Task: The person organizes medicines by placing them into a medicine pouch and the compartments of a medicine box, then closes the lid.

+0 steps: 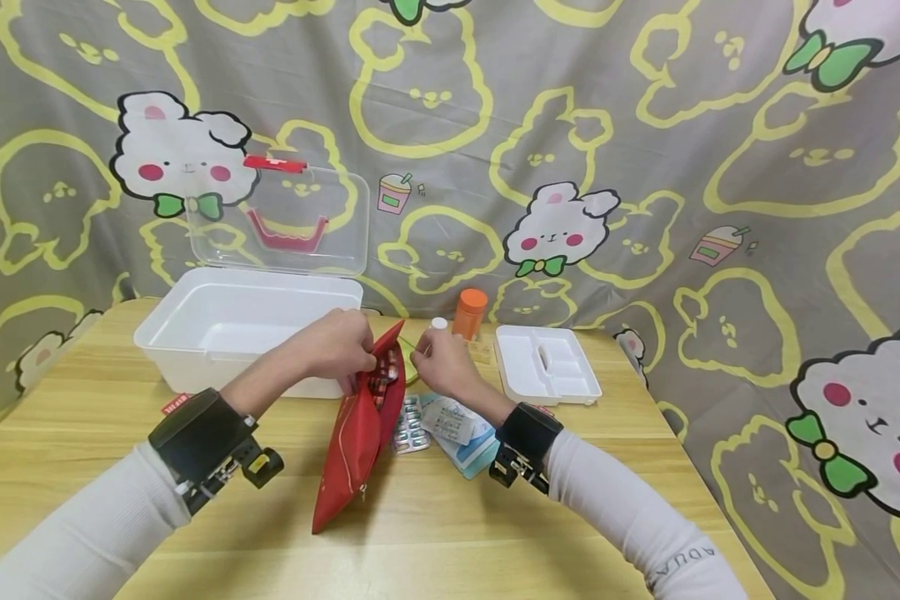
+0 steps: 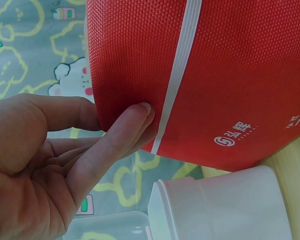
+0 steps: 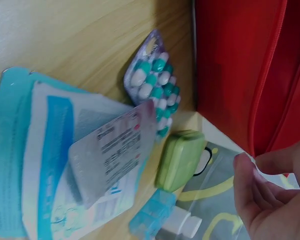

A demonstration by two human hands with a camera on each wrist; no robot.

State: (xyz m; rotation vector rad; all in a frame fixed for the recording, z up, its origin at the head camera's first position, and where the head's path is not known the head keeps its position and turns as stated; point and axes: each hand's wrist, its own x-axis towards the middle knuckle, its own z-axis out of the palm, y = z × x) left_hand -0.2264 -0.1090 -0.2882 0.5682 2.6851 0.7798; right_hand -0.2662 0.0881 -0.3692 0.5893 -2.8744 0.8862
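Observation:
My left hand grips the top edge of a red zip pouch, which hangs tilted over the table with its mouth spread. Inside the mouth, blister packs show. In the left wrist view, the fingers lie against the outside of the pouch, near its white stripe. My right hand is just right of the pouch's mouth, its fingers loosely bent and nothing visible between them. Below it lie a capsule blister pack, a silver blister pack and blue-white packets.
At the back left stands a white box with its clear lid raised. An orange bottle, a small white-capped bottle and a white divided tray are at the back right. The right wrist view shows a green case and a blue pill box.

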